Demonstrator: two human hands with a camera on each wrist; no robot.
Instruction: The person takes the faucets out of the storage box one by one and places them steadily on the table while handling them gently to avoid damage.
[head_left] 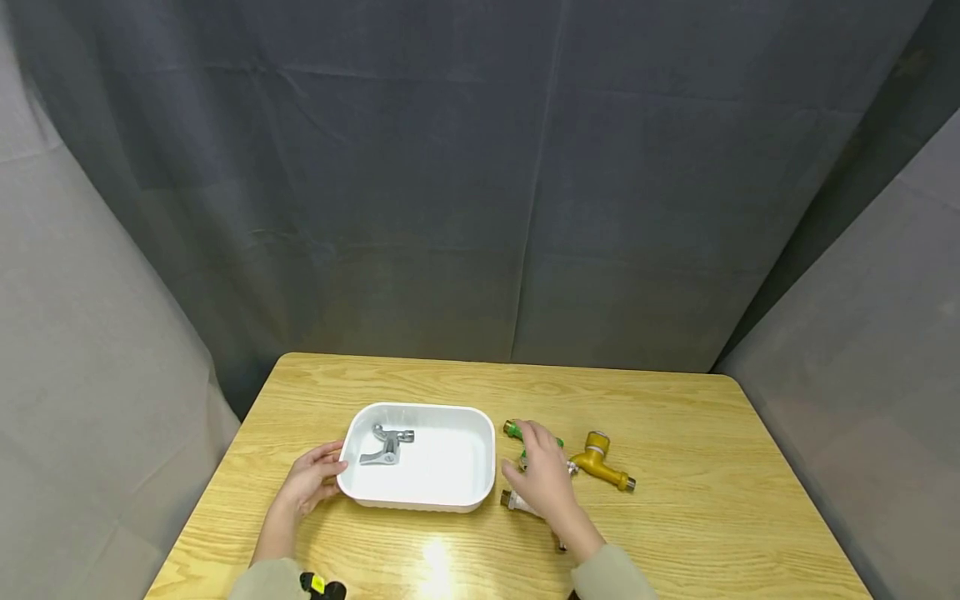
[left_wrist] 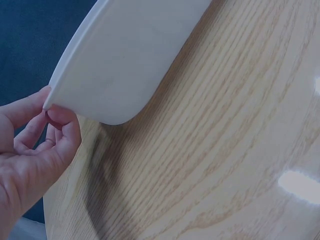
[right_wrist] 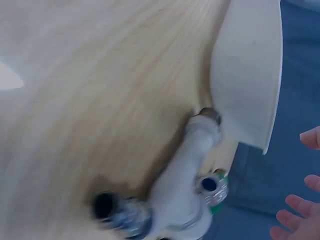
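A white plastic tray [head_left: 453, 467] stands on the table with one chrome tap [head_left: 388, 450] lying in its left part. My left hand [head_left: 311, 479] pinches the tray's left rim between thumb and fingers, as the left wrist view also shows. Over a group of taps to the right of the tray is my right hand [head_left: 546, 479], its fingers spread and holding nothing. Under and around it lie a green-ended tap [head_left: 512, 429], partly hidden, a white tap [right_wrist: 182, 185] with metal ends, and a yellow tap [head_left: 596, 462] farther right.
The wooden table [head_left: 720, 492] has its back edge against a dark grey curtain [head_left: 420, 208]. Light grey cloth [head_left: 97, 333] hangs at both sides. A black item with a yellow mark [head_left: 322, 586] shows beside the left sleeve.
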